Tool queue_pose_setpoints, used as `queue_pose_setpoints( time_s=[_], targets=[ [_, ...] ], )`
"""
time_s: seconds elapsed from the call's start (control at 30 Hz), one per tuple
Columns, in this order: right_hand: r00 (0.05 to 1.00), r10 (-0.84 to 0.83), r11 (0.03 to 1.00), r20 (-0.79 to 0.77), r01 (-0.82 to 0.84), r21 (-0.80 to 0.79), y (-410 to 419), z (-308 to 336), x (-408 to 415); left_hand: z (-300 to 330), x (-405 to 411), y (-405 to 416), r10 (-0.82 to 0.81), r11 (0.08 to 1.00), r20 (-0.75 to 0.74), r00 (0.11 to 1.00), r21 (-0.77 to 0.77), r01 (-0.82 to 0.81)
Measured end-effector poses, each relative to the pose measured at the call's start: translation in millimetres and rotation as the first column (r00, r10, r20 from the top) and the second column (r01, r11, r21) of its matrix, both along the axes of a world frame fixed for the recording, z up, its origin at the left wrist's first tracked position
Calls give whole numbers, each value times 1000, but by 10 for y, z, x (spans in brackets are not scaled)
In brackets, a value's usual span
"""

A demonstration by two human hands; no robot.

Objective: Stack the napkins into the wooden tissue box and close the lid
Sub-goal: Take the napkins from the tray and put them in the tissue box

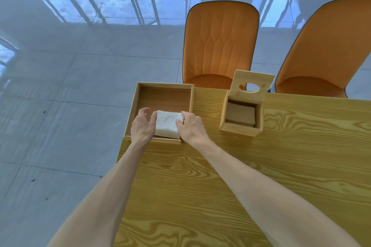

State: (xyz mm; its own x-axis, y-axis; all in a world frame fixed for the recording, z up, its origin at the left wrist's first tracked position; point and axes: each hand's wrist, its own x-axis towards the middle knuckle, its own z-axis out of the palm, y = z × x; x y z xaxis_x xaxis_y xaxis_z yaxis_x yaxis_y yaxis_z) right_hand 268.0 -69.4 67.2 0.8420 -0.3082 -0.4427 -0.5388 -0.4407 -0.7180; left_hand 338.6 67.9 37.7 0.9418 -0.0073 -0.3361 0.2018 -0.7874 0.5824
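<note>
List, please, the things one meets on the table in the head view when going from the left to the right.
Left hand → stack of white napkins, lying in the open wooden tray → right hand → wooden tissue box with its lid raised. Both hands flank the napkin stack.

You are in what looks like a dining area, in a home or a café; which one cannot be told. You stand at a tabletop [261, 176] of yellow wood with strong grain, and two padded orange chairs [220, 46] with dark piping face you across it. A wooden tissue box [241, 126] with its lid up sits on the tabletop. The floor [60, 86] is large glossy grey tiles that mirror tall window frames.
</note>
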Motion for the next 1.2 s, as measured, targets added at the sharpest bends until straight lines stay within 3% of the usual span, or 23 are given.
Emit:
queue_pose_setpoints(
  time_s=[0.2, 0.4, 0.67, 0.97, 1.1, 1.2],
  targets=[
    [969, -62, 978, -237, 106, 178, 292, -141, 199, -116, 78, -12, -2, 1000, -209, 978, -31, -5],
    [907, -182, 914, -379, 298, 276, 344, -191, 280, -108, 134, -72, 24, 999, -232, 972, 41, -15],
    [885, -236, 893, -401, 360, 269, 257, -192, 289, -174, 261, -12, 130, 984, -390, 911, -60, -166],
    [881, -244, 867, -405, 385, 315, 212, -193, 224, -232, 329, -17, 134, 968, -494, 859, -122, -221],
    [874, -237, 858, -425, 393, 330, 189, -198, 205, -209, 323, -38, 101, 990, -469, 877, -41, -136],
    [873, -242, 849, -424, 402, 342, 185, -201, 209, -243, 338, 1, 80, 989, -472, 878, -70, -128]
  ],
)
